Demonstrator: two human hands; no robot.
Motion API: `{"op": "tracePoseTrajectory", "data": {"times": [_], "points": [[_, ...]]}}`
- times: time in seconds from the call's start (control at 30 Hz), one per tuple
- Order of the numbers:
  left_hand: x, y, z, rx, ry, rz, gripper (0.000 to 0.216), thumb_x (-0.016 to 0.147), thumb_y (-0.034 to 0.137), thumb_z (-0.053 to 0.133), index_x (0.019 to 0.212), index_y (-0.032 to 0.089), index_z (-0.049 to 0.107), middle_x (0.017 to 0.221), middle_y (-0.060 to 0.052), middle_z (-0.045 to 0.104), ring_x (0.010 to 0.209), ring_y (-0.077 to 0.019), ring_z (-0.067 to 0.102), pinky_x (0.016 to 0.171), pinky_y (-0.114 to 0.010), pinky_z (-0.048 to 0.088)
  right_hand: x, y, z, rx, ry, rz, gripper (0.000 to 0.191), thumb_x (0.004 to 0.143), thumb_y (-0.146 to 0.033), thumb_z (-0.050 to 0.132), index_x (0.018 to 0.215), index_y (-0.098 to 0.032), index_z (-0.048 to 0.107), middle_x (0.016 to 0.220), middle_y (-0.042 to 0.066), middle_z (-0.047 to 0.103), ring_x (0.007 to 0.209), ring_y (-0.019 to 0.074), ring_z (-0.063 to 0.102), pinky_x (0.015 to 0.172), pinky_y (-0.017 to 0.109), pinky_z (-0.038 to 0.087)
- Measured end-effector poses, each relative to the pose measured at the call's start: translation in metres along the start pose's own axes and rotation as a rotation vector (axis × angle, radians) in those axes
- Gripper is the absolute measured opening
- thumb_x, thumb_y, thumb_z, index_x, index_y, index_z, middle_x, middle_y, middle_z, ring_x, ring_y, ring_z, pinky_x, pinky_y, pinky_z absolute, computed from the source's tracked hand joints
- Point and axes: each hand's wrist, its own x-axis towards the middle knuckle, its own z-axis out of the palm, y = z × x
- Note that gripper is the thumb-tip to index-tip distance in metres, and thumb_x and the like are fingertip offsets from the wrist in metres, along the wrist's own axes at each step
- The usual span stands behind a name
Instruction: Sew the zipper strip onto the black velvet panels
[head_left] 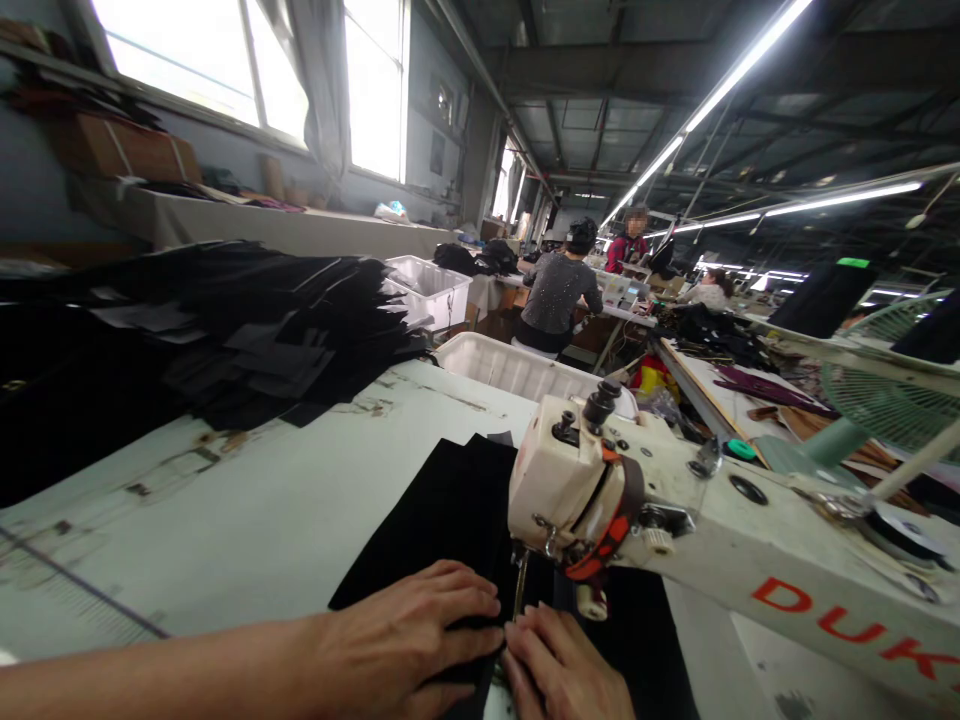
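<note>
Black fabric point(427, 510) lies on the pale sewing table point(247, 540), passing under the head of a cream sewing machine point(551, 470). My left hand point(427, 635) rests flat on the cloth, fingers stretched toward the needle area. Just right of it, my right hand point(562, 665) presses on the fabric with fingers bent close to the presser foot. Its fingertips are partly hidden, so I cannot make out whether they pinch the cloth. The needle bar point(520, 580) comes down between the two hands.
A large stack of black cut pieces point(262, 320) covers the table's left back. White plastic bins point(517, 365) stand beyond the far edge. A green fan point(885, 380) and black thread cones point(821, 298) are at right. Co-workers, one in a grey top point(559, 290), sit farther off.
</note>
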Motion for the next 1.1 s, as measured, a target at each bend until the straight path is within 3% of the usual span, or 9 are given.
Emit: {"op": "tracePoseTrajectory", "data": {"times": [0.23,0.43,0.63,0.8,1.0,1.1], "points": [[0.018,-0.018,0.002,0.033,-0.040,0.022,0.043,0.088,0.016,0.068,0.130,0.011,0.062,0.127,-0.016,0.062,0.120,-0.0281,0.058,0.110,-0.040,0.041,0.022,0.008,-0.009,0.041,-0.058,0.012,0.043,0.105,-0.026,0.024,0.095,-0.025,0.066,0.091,0.003,0.072,0.077,0.0147,0.072,0.064,0.020,0.057],[0.027,-0.029,0.015,-0.023,0.062,-0.046,0.030,0.084,0.005,0.062,0.112,0.012,0.071,0.108,-0.010,0.069,0.106,-0.0241,0.063,0.104,-0.037,0.044,0.025,0.008,-0.013,0.156,-0.051,0.180,0.038,0.104,-0.031,0.032,0.099,-0.026,0.069,0.096,0.004,0.072,0.081,0.0173,0.072,0.068,0.026,0.059],[0.025,-0.030,0.020,-0.054,0.108,-0.082,0.042,0.079,0.002,0.057,0.116,0.015,0.071,0.114,-0.008,0.068,0.110,-0.0235,0.061,0.102,-0.037,0.046,0.017,0.003,-0.007,0.289,-0.040,0.374,0.026,0.094,-0.028,0.046,0.105,-0.026,0.069,0.103,0.005,0.071,0.094,0.0220,0.071,0.082,0.035,0.059],[0.023,-0.034,0.022,-0.073,0.121,-0.084,0.045,0.077,0.002,0.057,0.117,0.015,0.072,0.116,-0.008,0.068,0.111,-0.0236,0.061,0.104,-0.036,0.045,0.020,0.000,0.000,0.303,-0.052,0.447,0.024,0.090,-0.024,0.046,0.091,-0.023,0.070,0.097,0.007,0.072,0.090,0.0242,0.071,0.077,0.037,0.059],[0.021,-0.037,0.024,-0.057,0.120,-0.036,0.047,0.078,0.003,0.056,0.121,0.017,0.069,0.116,-0.007,0.069,0.113,-0.0219,0.060,0.108,-0.034,0.041,0.021,-0.001,0.007,0.251,-0.105,0.435,0.020,0.088,-0.021,0.047,0.087,-0.021,0.066,0.097,0.009,0.071,0.091,0.0277,0.071,0.073,0.039,0.058],[0.021,-0.035,0.023,0.048,0.048,0.041,0.045,0.082,0.005,0.055,0.126,0.014,0.063,0.118,-0.009,0.068,0.113,-0.0229,0.060,0.113,-0.038,0.035,0.020,-0.002,0.007,0.205,-0.121,0.413,0.017,0.089,-0.022,0.047,0.089,-0.022,0.065,0.095,0.008,0.070,0.084,0.0279,0.071,0.069,0.040,0.058]]}}
